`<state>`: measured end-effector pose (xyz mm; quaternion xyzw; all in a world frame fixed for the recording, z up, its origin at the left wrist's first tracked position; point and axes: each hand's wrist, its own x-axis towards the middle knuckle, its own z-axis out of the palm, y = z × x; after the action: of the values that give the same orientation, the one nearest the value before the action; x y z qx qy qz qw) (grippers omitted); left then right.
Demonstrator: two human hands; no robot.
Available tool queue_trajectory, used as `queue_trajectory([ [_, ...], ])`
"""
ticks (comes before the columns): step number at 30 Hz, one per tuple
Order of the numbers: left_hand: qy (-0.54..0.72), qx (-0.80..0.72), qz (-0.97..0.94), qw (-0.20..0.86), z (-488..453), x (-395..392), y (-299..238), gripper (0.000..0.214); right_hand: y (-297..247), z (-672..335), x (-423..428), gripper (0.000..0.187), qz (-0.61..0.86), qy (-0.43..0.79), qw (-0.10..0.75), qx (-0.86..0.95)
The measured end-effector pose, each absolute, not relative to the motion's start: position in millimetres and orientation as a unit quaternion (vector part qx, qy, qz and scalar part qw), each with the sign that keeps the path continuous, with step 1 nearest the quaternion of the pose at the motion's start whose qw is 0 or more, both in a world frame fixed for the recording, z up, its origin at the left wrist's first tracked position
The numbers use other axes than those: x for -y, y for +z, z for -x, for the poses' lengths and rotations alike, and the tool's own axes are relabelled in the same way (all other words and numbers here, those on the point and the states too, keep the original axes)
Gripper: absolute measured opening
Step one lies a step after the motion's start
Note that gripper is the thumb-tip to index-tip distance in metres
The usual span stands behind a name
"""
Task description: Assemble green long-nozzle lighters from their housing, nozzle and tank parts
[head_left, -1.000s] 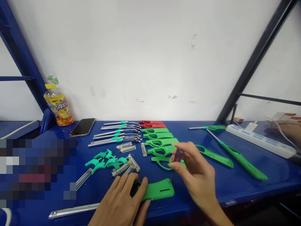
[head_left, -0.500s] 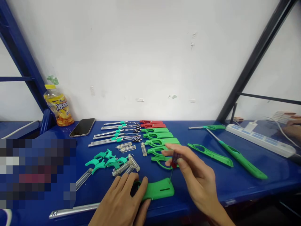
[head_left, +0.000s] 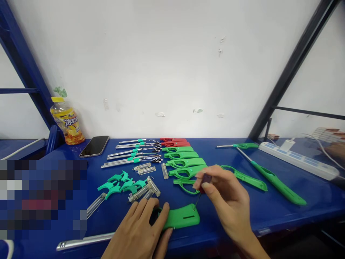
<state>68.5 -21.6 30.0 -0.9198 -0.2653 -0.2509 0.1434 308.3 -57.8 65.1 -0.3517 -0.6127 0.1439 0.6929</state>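
head view: the left hand (head_left: pixel 140 230) lies over the left end of a green plastic lighter handle (head_left: pixel 180 217), forefinger on top and thumb at its near edge, pinning it to the blue metal bench (head_left: pixel 269 212). the handle is a rounded, matte shell with a narrow slot in its upper face, and a long silver metal tube (head_left: pixel 83 241) runs out to its left. the right hand (head_left: pixel 226 201) pinches a small screwdriver with a dark red grip (head_left: pixel 205 178) in its fingertips, the thin shaft slanting down to the handle's far right corner. just behind the handle lie teal plastic triggers (head_left: pixel 118 181) and a row of green open handle shells (head_left: pixel 185 163). a black phone (head_left: pixel 94 145) lies far behind it to the left.
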Motion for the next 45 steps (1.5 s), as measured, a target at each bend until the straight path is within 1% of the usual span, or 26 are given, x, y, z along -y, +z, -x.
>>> queue_trajectory([
  [3, -0.25, 0.266, 0.92, 0.142, -68.2, 21.6, 29.5, 0.038, 65.8, -311.4, 56.8, 0.02, 0.352, 0.123, 0.698, 0.612],
  [6, -0.251, 0.268, 0.92, 0.141, -67.4, 21.9, 28.3, 0.038, 66.4, -314.1, 57.6, 0.022, 0.365, 0.176, 0.656, 0.637],
  [8, -0.25, 0.267, 0.92, 0.14, -67.2, 21.6, 28.0, 0.038, 66.5, -314.2, 57.7, 0.025, 0.364, 0.19, 0.653, 0.636],
  [10, -0.249, 0.266, 0.921, 0.14, -67.4, 21.1, 28.1, 0.038, 65.6, -313.1, 57.1, 0.021, 0.353, 0.154, 0.679, 0.625],
  [12, -0.248, 0.266, 0.921, 0.14, -67.6, 20.7, 28.3, 0.038, 63.5, -312.1, 56.8, 0.026, 0.343, 0.097, 0.701, 0.617],
  [14, -0.248, 0.267, 0.921, 0.141, -67.5, 21.0, 28.4, 0.037, 60.6, -311.9, 57.3, 0.027, 0.348, 0.078, 0.694, 0.625],
  [15, -0.247, 0.267, 0.921, 0.141, -67.4, 21.3, 28.4, 0.037, 59.2, -312.0, 57.9, 0.027, 0.355, 0.088, 0.683, 0.633],
  [18, -0.248, 0.266, 0.921, 0.138, -67.1, 22.4, 28.8, 0.038, 57.0, -312.3, 59.1, 0.037, 0.367, 0.137, 0.662, 0.639],
  [20, -0.246, 0.265, 0.922, 0.135, -67.1, 22.8, 29.4, 0.038, 57.6, -312.3, 59.0, 0.034, 0.365, 0.126, 0.678, 0.626],
  [22, -0.245, 0.265, 0.923, 0.134, -67.3, 22.8, 30.0, 0.038, 58.9, -312.4, 58.7, 0.029, 0.359, 0.091, 0.691, 0.621],
  [24, -0.243, 0.267, 0.923, 0.133, -67.4, 22.7, 30.2, 0.039, 59.8, -312.5, 58.7, 0.027, 0.363, 0.082, 0.681, 0.63],
  [27, -0.244, 0.267, 0.922, 0.138, -67.2, 22.8, 29.4, 0.038, 59.5, -312.1, 58.5, 0.036, 0.384, 0.123, 0.659, 0.635],
  [29, -0.243, 0.268, 0.922, 0.139, -66.9, 22.9, 28.5, 0.038, 58.8, -311.6, 57.6, 0.035, 0.386, 0.131, 0.673, 0.618],
  [31, -0.244, 0.266, 0.922, 0.138, -66.8, 22.4, 27.8, 0.038, 58.2, -311.7, 56.9, 0.035, 0.378, 0.108, 0.692, 0.606],
  [34, -0.241, 0.264, 0.923, 0.14, -68.0, 21.0, 27.5, 0.039, 58.2, -312.0, 58.2, 0.034, 0.377, 0.085, 0.673, 0.63],
  [37, -0.241, 0.266, 0.922, 0.144, -69.2, 20.2, 27.8, 0.039, 58.6, -310.9, 60.5, 0.037, 0.37, 0.136, 0.65, 0.65],
  [39, -0.242, 0.262, 0.922, 0.149, -69.1, 20.7, 27.9, 0.039, 58.8, -310.0, 60.5, 0.038, 0.364, 0.148, 0.667, 0.633],
  [42, -0.245, 0.263, 0.921, 0.148, -67.8, 22.2, 27.7, 0.038, 58.8, -311.0, 58.9, 0.036, 0.366, 0.094, 0.693, 0.614],
  [45, -0.243, 0.267, 0.921, 0.143, -67.0, 22.8, 27.4, 0.038, 58.3, -314.0, 59.4, 0.029, 0.377, 0.075, 0.666, 0.639],
])
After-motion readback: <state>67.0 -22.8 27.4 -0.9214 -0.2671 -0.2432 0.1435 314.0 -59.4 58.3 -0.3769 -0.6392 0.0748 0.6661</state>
